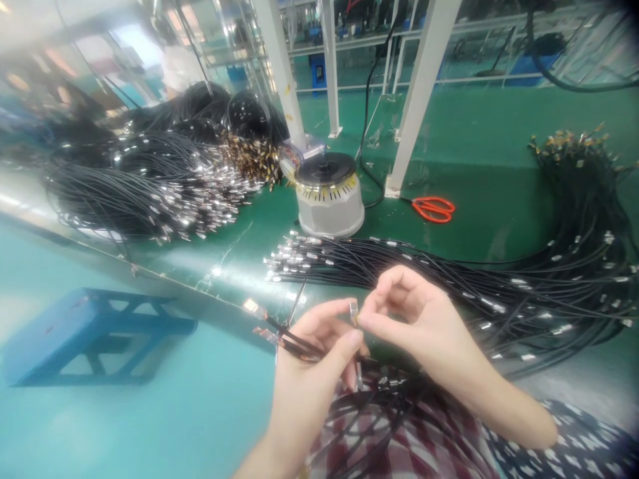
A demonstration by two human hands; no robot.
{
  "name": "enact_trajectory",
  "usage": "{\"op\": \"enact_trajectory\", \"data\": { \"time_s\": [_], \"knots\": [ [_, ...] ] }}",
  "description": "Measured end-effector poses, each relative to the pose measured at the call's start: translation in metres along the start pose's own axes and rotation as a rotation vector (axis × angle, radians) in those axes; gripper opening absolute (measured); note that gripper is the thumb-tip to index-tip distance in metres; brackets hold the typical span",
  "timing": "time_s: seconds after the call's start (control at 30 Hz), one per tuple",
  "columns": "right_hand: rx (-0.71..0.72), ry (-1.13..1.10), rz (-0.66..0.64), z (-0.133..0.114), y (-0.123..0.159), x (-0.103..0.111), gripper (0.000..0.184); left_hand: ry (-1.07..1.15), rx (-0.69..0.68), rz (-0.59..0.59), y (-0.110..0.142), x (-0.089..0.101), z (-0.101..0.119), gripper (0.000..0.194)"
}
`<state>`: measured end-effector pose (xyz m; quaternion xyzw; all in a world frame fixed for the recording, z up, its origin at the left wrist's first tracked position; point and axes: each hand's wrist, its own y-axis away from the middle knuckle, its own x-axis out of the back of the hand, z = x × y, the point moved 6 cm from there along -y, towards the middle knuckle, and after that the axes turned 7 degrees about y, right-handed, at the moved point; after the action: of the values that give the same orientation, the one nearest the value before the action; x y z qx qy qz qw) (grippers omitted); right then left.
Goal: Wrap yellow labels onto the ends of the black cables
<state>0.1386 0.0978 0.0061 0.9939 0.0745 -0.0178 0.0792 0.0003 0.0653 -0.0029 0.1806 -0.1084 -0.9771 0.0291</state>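
My left hand [324, 352] is closed around several black cables [299, 344], whose metal-tipped ends stick out to the left. Between the fingertips of both hands sits a small metal connector [354, 310]. My right hand [407, 309] pinches at its right side with thumb and forefinger. More black cables [384, 406] lie across my lap on a checked cloth. Just beyond my hands, a long bundle of black cables [349, 256] with silvery ends stretches over the green table [479, 213].
A round grey device with a black top [329, 206] stands behind the bundle. Orange-handled scissors [434, 209] lie by a white post [419, 93]. Heaped cables [150, 179] cover the table's left part. A blue stool [94, 336] is on the floor at left.
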Motion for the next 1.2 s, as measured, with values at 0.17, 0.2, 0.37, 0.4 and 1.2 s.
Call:
{"op": "enact_trajectory", "data": {
  "time_s": [0.17, 0.2, 0.37, 0.4, 1.2],
  "knots": [
    [-0.010, 0.041, 0.017, -0.006, 0.000, 0.000, 0.028, -0.010, -0.006, 0.002, 0.000, -0.001, 0.001, 0.020],
    [-0.010, 0.054, 0.024, -0.007, 0.000, 0.000, 0.028, -0.019, -0.008, 0.002, 0.000, 0.000, 0.001, 0.020],
    [0.022, 0.102, 0.047, -0.012, 0.002, -0.002, 0.026, -0.043, -0.020, -0.018, -0.002, 0.000, -0.001, 0.018],
    [0.033, 0.109, 0.052, -0.013, 0.002, -0.002, 0.025, -0.029, -0.022, -0.027, -0.003, 0.000, -0.002, 0.016],
    [-0.029, 0.104, 0.042, -0.005, 0.000, 0.006, 0.029, 0.154, 0.199, -0.006, -0.009, 0.001, -0.011, 0.016]
  ]
}}
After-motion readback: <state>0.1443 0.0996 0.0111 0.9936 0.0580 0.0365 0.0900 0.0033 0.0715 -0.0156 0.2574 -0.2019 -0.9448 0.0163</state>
